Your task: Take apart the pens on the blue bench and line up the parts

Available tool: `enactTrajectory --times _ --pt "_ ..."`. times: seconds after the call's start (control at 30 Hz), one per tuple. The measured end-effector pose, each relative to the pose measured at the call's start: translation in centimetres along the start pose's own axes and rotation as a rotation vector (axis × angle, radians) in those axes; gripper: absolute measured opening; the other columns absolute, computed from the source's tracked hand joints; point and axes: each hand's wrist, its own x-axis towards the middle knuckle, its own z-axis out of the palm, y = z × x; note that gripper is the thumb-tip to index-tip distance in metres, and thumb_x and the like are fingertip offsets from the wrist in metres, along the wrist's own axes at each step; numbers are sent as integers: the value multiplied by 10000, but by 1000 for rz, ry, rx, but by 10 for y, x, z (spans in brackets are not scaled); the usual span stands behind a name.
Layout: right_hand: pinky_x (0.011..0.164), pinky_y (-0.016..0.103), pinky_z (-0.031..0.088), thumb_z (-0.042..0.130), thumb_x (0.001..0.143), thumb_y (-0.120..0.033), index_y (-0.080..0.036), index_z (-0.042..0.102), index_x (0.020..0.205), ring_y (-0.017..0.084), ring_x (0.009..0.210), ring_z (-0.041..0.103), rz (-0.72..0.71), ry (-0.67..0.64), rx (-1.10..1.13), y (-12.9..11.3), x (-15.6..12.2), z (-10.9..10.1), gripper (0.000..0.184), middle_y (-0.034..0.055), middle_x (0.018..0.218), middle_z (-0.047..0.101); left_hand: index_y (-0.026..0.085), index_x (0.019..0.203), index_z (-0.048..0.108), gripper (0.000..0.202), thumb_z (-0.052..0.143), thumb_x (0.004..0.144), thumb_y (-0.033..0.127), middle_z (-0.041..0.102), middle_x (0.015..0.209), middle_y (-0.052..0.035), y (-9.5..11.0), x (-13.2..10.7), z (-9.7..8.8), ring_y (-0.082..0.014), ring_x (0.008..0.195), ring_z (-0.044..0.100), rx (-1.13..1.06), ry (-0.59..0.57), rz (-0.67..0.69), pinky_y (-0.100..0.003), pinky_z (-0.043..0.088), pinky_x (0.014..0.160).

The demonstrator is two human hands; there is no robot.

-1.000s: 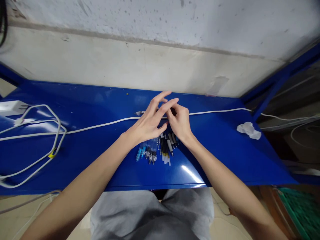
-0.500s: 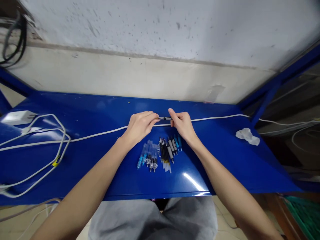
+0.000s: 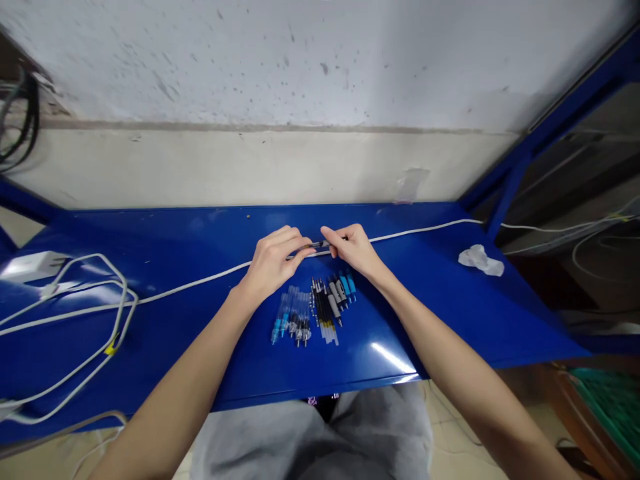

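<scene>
Grip: left hand (image 3: 273,263) and right hand (image 3: 353,250) pinch a slim pen (image 3: 310,248) between fingertips | Place: just beyond the laid-out pens (image 3: 325,310) | Risk: a slipped pinch could drop it onto them

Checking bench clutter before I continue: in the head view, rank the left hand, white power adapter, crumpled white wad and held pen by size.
Left hand, though nearest the camera
White power adapter
Crumpled white wad and held pen: similar length, so unranked; the pen is much thinner.
</scene>
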Motion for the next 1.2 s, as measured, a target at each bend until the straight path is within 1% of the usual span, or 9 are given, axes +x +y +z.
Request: enactTrajectory --times 0.1,0.17,0.37,0.5,0.6,0.83,0.97,1.07,1.2 --pt "549 255 378 686 897 -556 -171 729 763 108 535 503 -76 -76 81 -2 4 -6 410 -15 618 627 174 953 737 234 614 1007 365 710 884 -72 -2 0 -2 -179 813 640 13 51 -36 -321 513 754" --pt "564 253 406 759 843 -517 -168 748 874 119 574 538 -90 -88 104 -3 4 -7 350 -3 695 672 174 933 737 231 633 997 369 708 870 -70 -3 0 -3 -179 812 641 25 90 -40 -319 513 751" --pt "614 277 379 496 1023 -515 -173 589 585 128 542 525 -112 7 -222 1 1 -2 564 -14 531 567 172 917 722 257 587 1020 365 704 837 -58 -7 1 -2 -176 778 625 141 14 35 -320 497 746" --pt "716 274 420 520 1027 -407 -179 684 872 156 747 610 -231 193 -219 9 7 -11 321 22 809 682 164 917 716 241 609 1008 360 710 871 -59 -12 -2 -4 -178 787 650 149 -91 12 -310 479 739" --pt "737 286 421 412 1058 -326 -196 632 970 156 764 581 -232 342 -191 18 12 -20 270 27 850 641 168 900 712 225 629 994 354 709 857 -42 -12 -4 -4 -177 773 646 133 -179 -28 -313 465 740" --pt "757 331 401 296 1082 -287 -239 448 948 175 779 494 -260 197 -279 31 12 -21 208 22 875 508 175 842 694 232 636 990 345 692 827 -26 -7 -3 2 -187 810 612 142 -337 -39 -331 413 765" --pt "767 342 419 385 1020 -189 -236 484 975 179 790 481 -319 216 -320 24 10 -17 118 24 888 489 183 850 704 214 643 986 338 684 821 -22 -8 -2 2 -196 834 580 175 -380 -41 -346 396 788" --pt "756 338 439 467 849 -43 -235 525 1022 180 780 480 -395 299 -366 21 10 -16 265 23 898 492 187 857 711 186 669 968 330 683 838 -24 -9 -2 2 -208 870 566 183 -396 -73 -351 391 799" --pt "687 316 441 416 729 33 -238 549 1202 159 667 465 -385 310 -393 21 9 -17 561 0 840 515 195 877 726 189 665 969 348 664 865 -34 -9 -3 2 -222 905 550 211 -435 -78 -363 392 818"
